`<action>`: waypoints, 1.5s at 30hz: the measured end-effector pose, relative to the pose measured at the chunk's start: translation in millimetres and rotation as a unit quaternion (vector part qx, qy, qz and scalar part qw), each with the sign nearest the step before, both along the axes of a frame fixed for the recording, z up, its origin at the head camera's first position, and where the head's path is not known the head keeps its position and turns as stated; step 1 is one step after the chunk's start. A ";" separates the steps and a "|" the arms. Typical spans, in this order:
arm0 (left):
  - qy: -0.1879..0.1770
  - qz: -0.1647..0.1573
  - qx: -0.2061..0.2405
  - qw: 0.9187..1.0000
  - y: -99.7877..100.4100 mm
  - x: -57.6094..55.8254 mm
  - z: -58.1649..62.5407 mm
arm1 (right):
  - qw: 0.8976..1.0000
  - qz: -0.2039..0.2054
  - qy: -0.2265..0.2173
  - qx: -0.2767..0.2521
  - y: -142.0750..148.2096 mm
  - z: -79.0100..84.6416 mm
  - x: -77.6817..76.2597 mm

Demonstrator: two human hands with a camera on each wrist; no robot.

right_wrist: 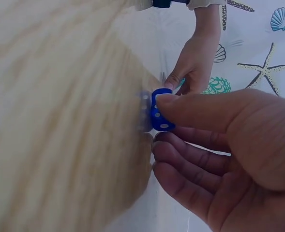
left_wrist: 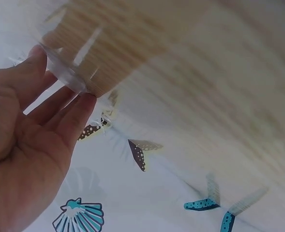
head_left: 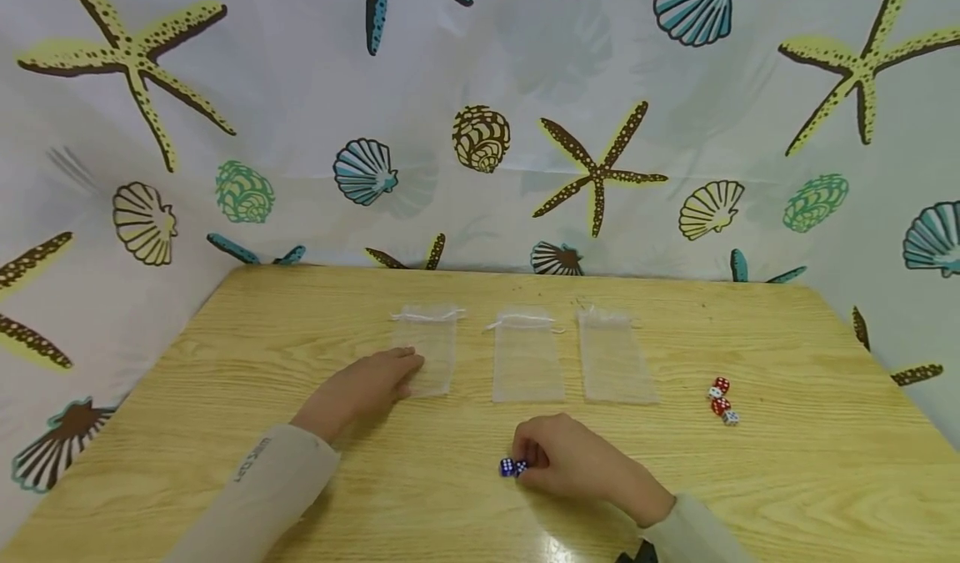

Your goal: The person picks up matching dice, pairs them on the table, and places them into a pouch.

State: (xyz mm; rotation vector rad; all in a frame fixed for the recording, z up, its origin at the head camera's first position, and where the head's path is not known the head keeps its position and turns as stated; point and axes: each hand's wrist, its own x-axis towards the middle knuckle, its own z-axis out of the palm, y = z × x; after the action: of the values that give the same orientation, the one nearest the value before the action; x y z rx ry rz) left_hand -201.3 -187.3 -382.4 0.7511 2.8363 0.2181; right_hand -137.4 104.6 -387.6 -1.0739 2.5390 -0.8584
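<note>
Three sheer white drawstring pouches lie in a row: a left pouch (head_left: 438, 350), a middle pouch (head_left: 527, 367) and a right pouch (head_left: 617, 363). My left hand (head_left: 367, 388) rests at the near left side of the left pouch. In the left wrist view, thumb and fingertips of the left hand (left_wrist: 31, 130) stand apart, with a translucent fold between them. My right hand (head_left: 573, 463) pinches a blue die (head_left: 521, 468) with white pips, low at the tabletop. Another blue die (head_left: 507, 467) sits just left of it. The right wrist view shows the thumb against the blue die (right_wrist: 160, 116).
Red and white dice (head_left: 722, 404) form a short line on the right side of the wooden table (head_left: 810, 480). A white curtain (head_left: 300, 113) printed with starfish and shells stands behind the table and along both sides.
</note>
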 end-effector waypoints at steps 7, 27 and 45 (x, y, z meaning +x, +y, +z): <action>0.038 -0.005 0.025 0.999 0.3 -0.6 2.3 | 1.000 0.012 -0.020 -0.005 2.6 1.2 -2.4; 0.110 -0.021 0.017 0.994 3.9 -3.3 -0.8 | 0.997 0.026 -0.067 -0.020 18.2 11.5 -7.7; 0.192 0.023 0.058 0.979 6.8 3.4 13.4 | 1.000 -0.015 -0.007 -0.026 28.1 26.4 -28.5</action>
State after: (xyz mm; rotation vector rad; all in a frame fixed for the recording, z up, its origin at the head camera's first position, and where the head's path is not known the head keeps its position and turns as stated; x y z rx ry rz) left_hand -197.9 -180.5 -369.0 0.8294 3.2317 0.2736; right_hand -165.8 132.7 -361.1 -1.0438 2.5401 -0.9409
